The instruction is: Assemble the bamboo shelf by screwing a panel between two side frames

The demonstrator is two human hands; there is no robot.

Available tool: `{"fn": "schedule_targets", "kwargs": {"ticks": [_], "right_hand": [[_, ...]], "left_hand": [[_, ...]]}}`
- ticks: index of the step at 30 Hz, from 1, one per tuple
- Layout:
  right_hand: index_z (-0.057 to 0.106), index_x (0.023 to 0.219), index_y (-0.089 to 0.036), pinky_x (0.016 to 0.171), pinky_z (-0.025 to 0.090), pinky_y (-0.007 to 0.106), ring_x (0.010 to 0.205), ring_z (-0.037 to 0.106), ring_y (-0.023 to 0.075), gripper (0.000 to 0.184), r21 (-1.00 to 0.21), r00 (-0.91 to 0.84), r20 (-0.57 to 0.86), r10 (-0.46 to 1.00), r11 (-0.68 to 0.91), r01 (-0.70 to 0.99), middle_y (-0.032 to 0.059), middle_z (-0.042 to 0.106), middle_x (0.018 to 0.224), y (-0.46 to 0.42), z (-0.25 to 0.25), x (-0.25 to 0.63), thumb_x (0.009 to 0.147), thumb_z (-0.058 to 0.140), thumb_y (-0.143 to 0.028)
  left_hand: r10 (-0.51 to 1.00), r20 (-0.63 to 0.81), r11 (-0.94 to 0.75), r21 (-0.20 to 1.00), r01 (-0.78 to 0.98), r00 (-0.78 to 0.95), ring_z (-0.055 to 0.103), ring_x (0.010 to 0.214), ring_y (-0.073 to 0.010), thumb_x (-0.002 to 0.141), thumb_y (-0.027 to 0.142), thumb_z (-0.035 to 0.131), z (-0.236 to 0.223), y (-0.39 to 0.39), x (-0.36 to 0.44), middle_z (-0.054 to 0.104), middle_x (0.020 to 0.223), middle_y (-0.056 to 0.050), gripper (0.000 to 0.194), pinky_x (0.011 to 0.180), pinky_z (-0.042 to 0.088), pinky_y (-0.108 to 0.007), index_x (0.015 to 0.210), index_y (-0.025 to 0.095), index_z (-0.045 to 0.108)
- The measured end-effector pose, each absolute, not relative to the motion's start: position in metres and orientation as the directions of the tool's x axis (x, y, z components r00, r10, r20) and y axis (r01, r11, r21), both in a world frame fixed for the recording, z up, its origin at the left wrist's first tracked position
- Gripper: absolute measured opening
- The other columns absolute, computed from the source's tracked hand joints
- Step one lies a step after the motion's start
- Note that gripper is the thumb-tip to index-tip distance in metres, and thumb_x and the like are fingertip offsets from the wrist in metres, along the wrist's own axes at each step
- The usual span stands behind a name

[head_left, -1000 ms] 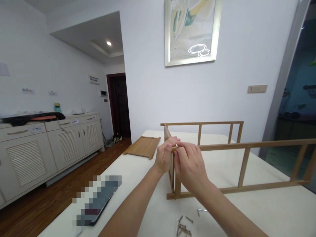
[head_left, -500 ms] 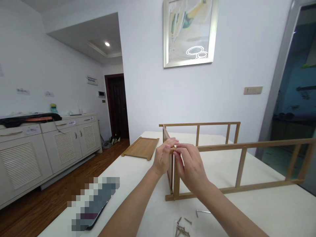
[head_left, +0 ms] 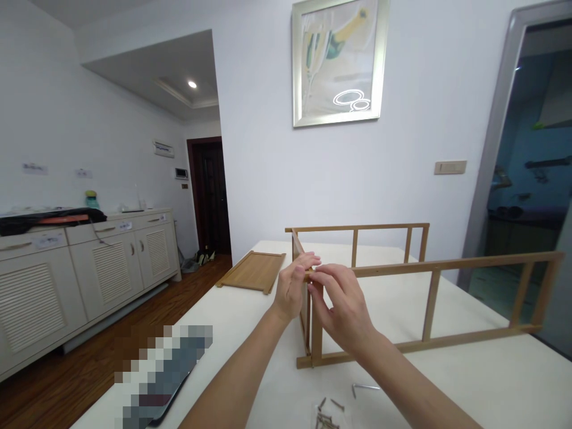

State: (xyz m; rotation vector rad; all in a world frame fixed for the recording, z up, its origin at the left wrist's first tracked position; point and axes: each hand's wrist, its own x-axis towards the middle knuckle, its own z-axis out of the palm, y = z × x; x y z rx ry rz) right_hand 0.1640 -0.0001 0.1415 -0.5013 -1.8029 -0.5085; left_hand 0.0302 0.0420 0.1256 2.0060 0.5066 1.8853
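A slatted wooden frame (head_left: pixel 431 304) stands on its side on the white table, with ladder-like sides joined by a wooden piece at the left end. My left hand (head_left: pixel 289 292) is wrapped round the upper corner of its near side. At that same corner my right hand (head_left: pixel 343 301) has thumb and fingertips pinched together; whatever is between them is too small or hidden to make out. Below the hands lie several screws (head_left: pixel 328 419) on a small clear bag and an L-shaped hex key (head_left: pixel 365 387), partly hidden by my right forearm.
A flat wooden panel (head_left: pixel 252 271) lies on the table (head_left: pixel 250 310) behind my left hand. Near the table's left edge is a blurred-out dark flat object (head_left: pixel 172 375). White cabinets (head_left: pixel 102 262) line the left wall, and a doorway opens at the right.
The view has shifted slightly, so the scene sits a little further left and lower. Both hands stay at the frame's corner, with only slight finger movement on the right.
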Motion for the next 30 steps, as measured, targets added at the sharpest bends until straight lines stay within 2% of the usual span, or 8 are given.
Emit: {"fn": "schedule_targets", "kwargs": {"ticks": [12,24,27,30], "right_hand": [[0.059,0.096,-0.021,0.077,0.05,0.04,0.09,0.059,0.0214,0.017,0.09,-0.227,0.972,0.051,0.818,0.568,0.0086,0.065,0.095,0.0052,0.1396,0.1645,0.085,0.058,-0.008],[0.052,0.082,-0.021,0.073,0.045,0.036,0.082,0.055,0.0193,0.012,0.125,-0.281,0.956,0.084,0.75,0.649,0.0084,0.063,0.091,0.0035,0.1422,0.1614,0.09,0.055,-0.012],[0.053,0.088,-0.021,0.074,0.047,0.037,0.085,0.057,0.0206,0.007,0.112,-0.267,0.96,0.083,0.762,0.637,0.0085,0.063,0.093,0.0044,0.1416,0.1627,0.089,0.058,-0.017],[0.053,0.099,-0.022,0.077,0.049,0.039,0.09,0.058,0.0226,0.014,0.08,-0.247,0.965,0.089,0.797,0.598,0.0085,0.063,0.094,0.0038,0.1415,0.1648,0.087,0.061,-0.018]], "left_hand": [[0.446,0.894,-0.895,0.446,0.029,0.041,0.056,0.121,-0.0239,0.101,0.041,0.026,0.1237,0.0425,0.0308,0.069,0.114,-0.01,0.051,0.111,0.036,-0.046,0.104,0.016,0.071],[0.471,0.881,-0.882,0.47,0.049,0.038,0.056,0.121,-0.0236,0.1,0.044,0.028,0.1254,0.0406,0.0313,0.069,0.114,-0.01,0.051,0.112,0.035,-0.045,0.101,0.016,0.071],[0.473,0.88,-0.881,0.471,0.047,0.044,0.056,0.121,-0.0234,0.1,0.044,0.027,0.1256,0.0403,0.0308,0.069,0.114,-0.01,0.051,0.112,0.036,-0.045,0.101,0.017,0.071],[0.481,0.875,-0.877,0.479,0.05,0.049,0.055,0.122,-0.0236,0.1,0.045,0.027,0.1257,0.0402,0.0302,0.069,0.116,-0.009,0.052,0.112,0.036,-0.046,0.104,0.017,0.071]]}}
